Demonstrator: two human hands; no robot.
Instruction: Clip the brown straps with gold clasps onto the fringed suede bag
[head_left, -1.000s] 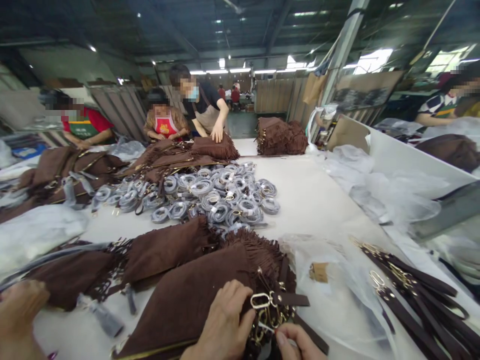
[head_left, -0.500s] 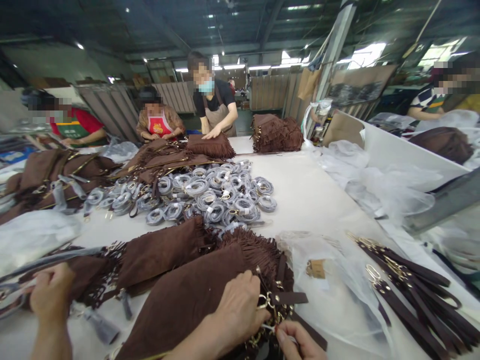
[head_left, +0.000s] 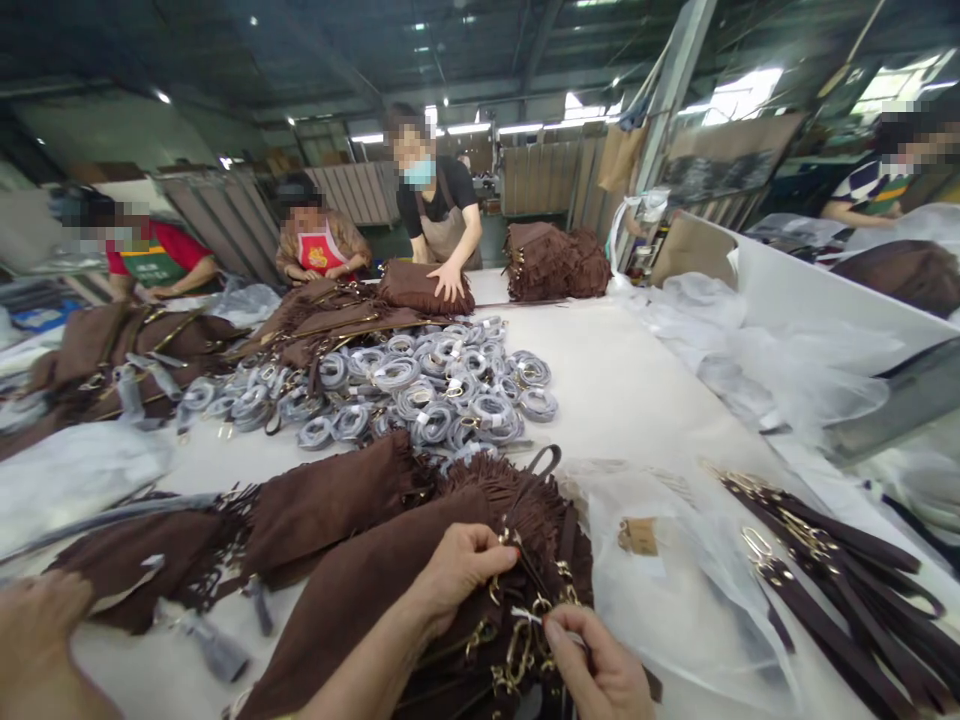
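My left hand (head_left: 469, 560) is closed in a pinch on a dark brown strap (head_left: 541, 465) near its gold clasp. The strap's loop stands up beyond the fingers. My right hand (head_left: 596, 660) is closed, thumb against fingers, at one end of a thin white tie (head_left: 525, 614). Between and below both hands lies a cluster of gold clasps (head_left: 517, 650) on dark straps, partly hidden by the fingers. Beneath my left forearm spreads a brown suede fringed bag (head_left: 360, 600).
A co-worker's hand (head_left: 37, 630) reaches in at left. Coiled wrapped straps (head_left: 420, 385) cover the table's middle. Clear plastic bags (head_left: 675, 560) and brown straps with gold hooks (head_left: 832, 570) lie at right. Another person's hand (head_left: 448, 280) presses stacked bags (head_left: 405, 285) across the table.
My left hand has lifted and drawn back from the clasps, with a strap loop now upright at it. The co-worker's hand at left has moved outward and down.
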